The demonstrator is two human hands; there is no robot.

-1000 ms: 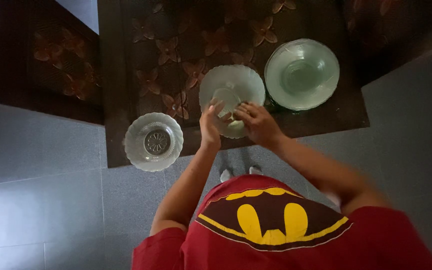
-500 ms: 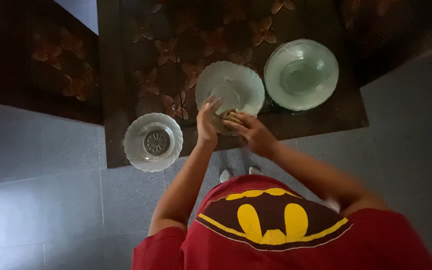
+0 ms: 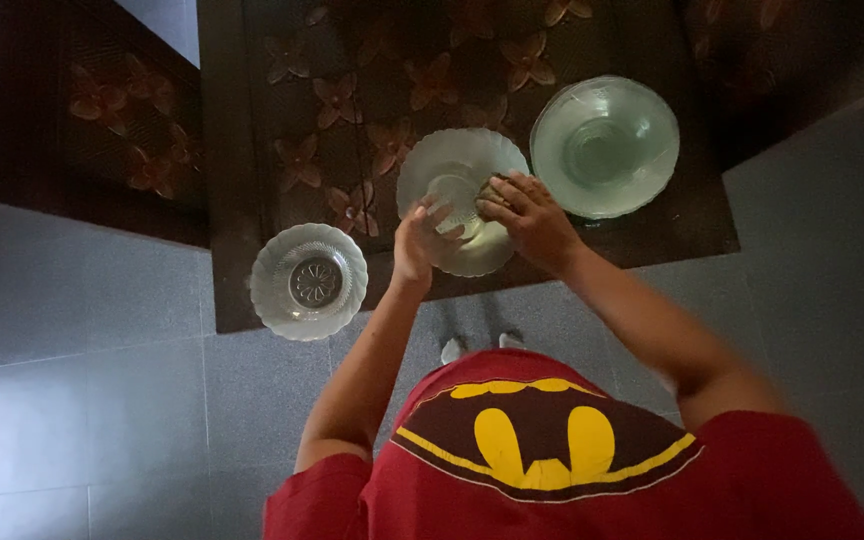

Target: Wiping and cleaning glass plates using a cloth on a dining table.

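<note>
- There, the left hand gripped the near-left rim of a scalloped glass plate, thumb over the edge, holding it tilted above the table.
- The right hand lay on the plate's right side, fingers curled and pressing a small dark pad or cloth against the glass; what the pad was I could not make out.
- The plate sat straight ahead of the person, between both hands, its face turned up toward them; being round, it had no long axis. Both hands touched it, the left at the rim, the right further in on its face.
- Just right of it, a larger clear glass bowl rested on the dark wooden table with carved flowers.
- Well to the left, a smaller patterned glass bowl stood at the table's near edge, over the grey tiled floor.
</note>
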